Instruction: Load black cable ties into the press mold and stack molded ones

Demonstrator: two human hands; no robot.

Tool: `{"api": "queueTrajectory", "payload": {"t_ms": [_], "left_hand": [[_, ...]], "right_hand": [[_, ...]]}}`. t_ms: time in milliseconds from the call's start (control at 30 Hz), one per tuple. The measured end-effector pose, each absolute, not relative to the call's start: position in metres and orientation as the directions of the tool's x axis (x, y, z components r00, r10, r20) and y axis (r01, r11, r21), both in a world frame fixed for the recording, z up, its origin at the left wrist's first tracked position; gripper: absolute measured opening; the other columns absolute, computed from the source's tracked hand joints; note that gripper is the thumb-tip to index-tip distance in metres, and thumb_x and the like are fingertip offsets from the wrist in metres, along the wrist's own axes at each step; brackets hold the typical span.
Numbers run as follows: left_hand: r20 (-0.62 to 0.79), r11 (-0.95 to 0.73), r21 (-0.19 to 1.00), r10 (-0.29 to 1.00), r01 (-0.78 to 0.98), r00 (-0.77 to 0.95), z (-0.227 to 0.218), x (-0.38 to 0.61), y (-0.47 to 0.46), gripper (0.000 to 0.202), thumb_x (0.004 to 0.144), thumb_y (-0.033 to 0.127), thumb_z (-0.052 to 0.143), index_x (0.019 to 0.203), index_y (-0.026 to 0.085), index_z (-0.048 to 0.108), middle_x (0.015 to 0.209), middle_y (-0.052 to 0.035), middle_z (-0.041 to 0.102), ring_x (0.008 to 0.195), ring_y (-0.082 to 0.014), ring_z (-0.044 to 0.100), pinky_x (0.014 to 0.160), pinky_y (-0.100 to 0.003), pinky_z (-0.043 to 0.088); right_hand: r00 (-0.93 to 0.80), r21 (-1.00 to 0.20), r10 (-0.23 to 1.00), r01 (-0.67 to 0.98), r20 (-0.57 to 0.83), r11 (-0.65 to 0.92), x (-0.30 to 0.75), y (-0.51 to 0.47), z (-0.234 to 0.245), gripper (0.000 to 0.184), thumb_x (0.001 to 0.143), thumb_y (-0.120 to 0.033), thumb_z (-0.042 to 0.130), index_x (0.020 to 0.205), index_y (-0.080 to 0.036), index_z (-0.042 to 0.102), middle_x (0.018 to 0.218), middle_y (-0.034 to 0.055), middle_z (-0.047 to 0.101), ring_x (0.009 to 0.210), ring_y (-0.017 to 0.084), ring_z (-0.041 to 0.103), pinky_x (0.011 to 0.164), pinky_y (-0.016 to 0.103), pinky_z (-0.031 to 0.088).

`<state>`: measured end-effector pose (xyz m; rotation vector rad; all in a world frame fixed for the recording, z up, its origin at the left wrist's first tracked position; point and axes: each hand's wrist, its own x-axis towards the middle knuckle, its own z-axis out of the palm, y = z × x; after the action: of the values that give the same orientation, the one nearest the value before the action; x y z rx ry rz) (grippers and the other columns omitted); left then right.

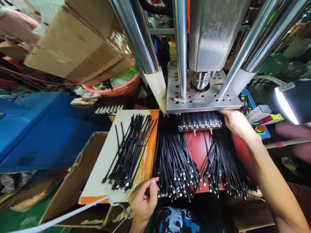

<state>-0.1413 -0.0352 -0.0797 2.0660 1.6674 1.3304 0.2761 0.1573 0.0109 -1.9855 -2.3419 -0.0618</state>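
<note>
My right hand (239, 124) reaches under the right front edge of a perforated metal press plate (206, 102). Its fingers close on the right end of a metal mould block (201, 125), partly hidden; small connectors line the block's front. Black USB cables (177, 155) hang forward from beneath the plate in a thick bunch, with another bunch of cables (223, 161) to the right. Beside the left bunch's lower ends, my left hand (143, 199) has thumb and forefinger pinched together; what they hold, if anything, is too small to make out.
A white board with orange edges (102, 168) carries a loose pile of black cables (128, 149). Open cardboard box (70, 187) walls show below it. Steel columns (136, 32) frame the press. A lit lamp (286, 105) and a blue tray (266, 132) are at right.
</note>
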Motion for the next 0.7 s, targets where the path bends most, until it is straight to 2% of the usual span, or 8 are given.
{"api": "queueTrajectory", "payload": {"t_ms": [100,267,333,467,700], "left_hand": [[0.525,-0.358,0.613,0.851,0.704,-0.024,-0.078,-0.140,-0.035,0.015,0.098,0.013,0.062,0.095,0.018,0.075,0.067,0.0024,0.076,0.051,-0.0116,0.070,0.059,-0.022,0.059],[0.505,-0.350,0.625,0.863,0.698,-0.019,-0.082,-0.144,-0.038,0.015,0.099,0.013,0.062,0.098,0.019,0.076,0.067,0.0031,0.075,0.053,-0.0109,0.069,0.060,-0.021,0.058],[0.505,-0.348,0.626,0.863,0.698,-0.022,-0.083,-0.145,-0.038,0.015,0.099,0.013,0.062,0.098,0.018,0.076,0.065,0.0037,0.073,0.051,-0.0108,0.068,0.059,-0.021,0.058],[0.520,-0.361,0.615,0.854,0.701,-0.017,-0.083,-0.144,-0.036,0.014,0.099,0.013,0.062,0.097,0.017,0.075,0.065,0.0037,0.073,0.050,-0.0102,0.068,0.060,-0.020,0.058],[0.529,-0.374,0.610,0.848,0.698,-0.008,-0.083,-0.142,-0.037,0.014,0.101,0.015,0.061,0.096,0.019,0.074,0.072,0.0018,0.077,0.055,-0.0101,0.070,0.062,-0.020,0.059]], "right_hand": [[-0.161,-0.018,0.984,0.987,0.076,0.163,0.274,0.158,0.008,0.049,0.101,-0.014,0.043,0.144,-0.015,0.067,0.118,0.0151,0.080,0.101,0.027,0.077,0.093,0.035,0.057],[-0.239,-0.034,0.967,0.969,0.087,0.243,0.273,0.147,0.009,0.055,0.102,-0.009,0.041,0.154,-0.009,0.058,0.121,0.0165,0.079,0.109,0.026,0.076,0.095,0.036,0.058],[-0.229,-0.041,0.969,0.971,0.094,0.234,0.273,0.139,0.008,0.056,0.102,-0.009,0.041,0.157,-0.011,0.055,0.120,0.0164,0.079,0.107,0.027,0.077,0.092,0.036,0.060],[-0.188,-0.089,0.977,0.976,0.100,0.197,0.274,0.120,0.006,0.056,0.103,-0.012,0.042,0.156,-0.017,0.057,0.125,0.0152,0.079,0.104,0.029,0.079,0.089,0.038,0.061],[-0.161,-0.187,0.975,0.964,0.155,0.189,0.271,0.108,-0.004,0.054,0.103,-0.012,0.041,0.153,-0.016,0.061,0.131,0.0164,0.076,0.110,0.031,0.077,0.094,0.042,0.060]]}}
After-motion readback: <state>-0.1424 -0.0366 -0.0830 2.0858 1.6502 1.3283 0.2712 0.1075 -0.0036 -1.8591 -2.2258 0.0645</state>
